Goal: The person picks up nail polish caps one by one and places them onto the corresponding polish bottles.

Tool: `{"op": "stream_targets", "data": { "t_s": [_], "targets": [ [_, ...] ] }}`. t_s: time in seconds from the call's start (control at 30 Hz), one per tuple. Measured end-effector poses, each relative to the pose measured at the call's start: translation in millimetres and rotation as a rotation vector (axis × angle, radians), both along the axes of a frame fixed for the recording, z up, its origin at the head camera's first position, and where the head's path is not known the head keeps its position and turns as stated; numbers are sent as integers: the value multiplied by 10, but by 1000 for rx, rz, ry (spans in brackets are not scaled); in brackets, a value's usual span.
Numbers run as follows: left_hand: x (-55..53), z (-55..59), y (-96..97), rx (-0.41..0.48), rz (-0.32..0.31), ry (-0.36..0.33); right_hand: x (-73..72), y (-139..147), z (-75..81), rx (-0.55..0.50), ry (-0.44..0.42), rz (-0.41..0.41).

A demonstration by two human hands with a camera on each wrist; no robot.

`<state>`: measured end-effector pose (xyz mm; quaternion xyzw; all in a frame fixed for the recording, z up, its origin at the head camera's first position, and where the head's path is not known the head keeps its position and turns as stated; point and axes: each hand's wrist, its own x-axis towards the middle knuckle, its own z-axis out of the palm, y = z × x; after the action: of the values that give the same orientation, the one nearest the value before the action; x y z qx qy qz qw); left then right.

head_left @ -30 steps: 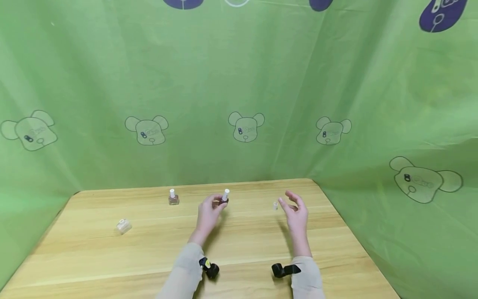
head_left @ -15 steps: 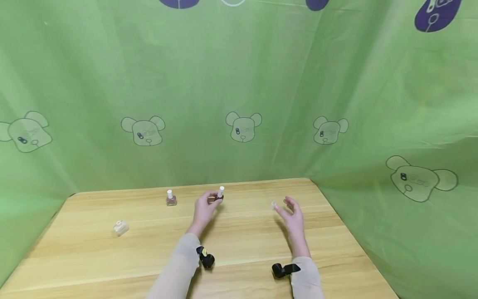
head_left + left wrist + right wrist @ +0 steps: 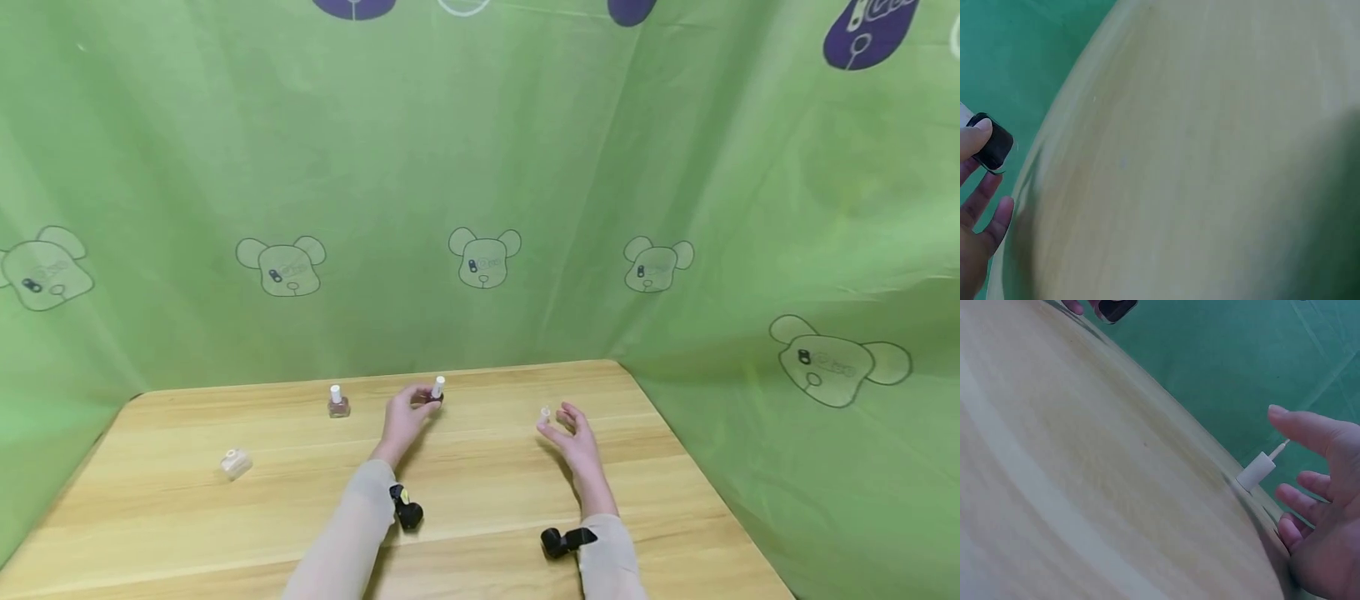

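Observation:
My left hand (image 3: 403,423) pinches a dark nail polish bottle (image 3: 996,147) between thumb and fingers, its white cap (image 3: 438,385) pointing up. In the left wrist view the bottle appears at the left edge, the thumb across its side. A white nail polish cap (image 3: 1255,472) stands upright on the table at the right, its thin brush stem upward. My right hand (image 3: 579,446) is around this cap, thumb on one side and loosely bent fingers on the other. The right wrist view shows a gap between the fingers and the cap.
A mauve nail polish bottle (image 3: 339,407) with a white cap stands near the table's back edge, left of my left hand. Farther left and nearer is a clear bottle (image 3: 237,463) without a cap. A green curtain (image 3: 390,317) borders the wooden table (image 3: 480,492).
My right hand has moved left and closer around the white cap with the brush. The left hand keeps its pinch on the dark bottle. The whole head view has shifted slightly.

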<state>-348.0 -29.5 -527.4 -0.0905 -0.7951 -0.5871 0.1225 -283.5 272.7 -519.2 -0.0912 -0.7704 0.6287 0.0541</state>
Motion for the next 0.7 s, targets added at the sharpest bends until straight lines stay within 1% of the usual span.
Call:
{"op": "stream_targets", "data": {
  "t_s": [0.17,0.3,0.4,0.53,0.7],
  "targets": [
    [-30,-13,-17,-29,5,-10,-46,-24,-20,46,-18,-11],
    [-58,-14,-29,-39,-2,-31,-70,-40,-36,79,-15,-28],
    [-82,-15,-46,-43,-3,-47,-90,-53,-50,99,2,-43],
    [-107,-15,-73,-57,1,-63,-114,-77,-64,112,18,-64],
    [-128,-15,-101,-61,2,-69,-128,-110,-55,122,7,-86]
  ]
}}
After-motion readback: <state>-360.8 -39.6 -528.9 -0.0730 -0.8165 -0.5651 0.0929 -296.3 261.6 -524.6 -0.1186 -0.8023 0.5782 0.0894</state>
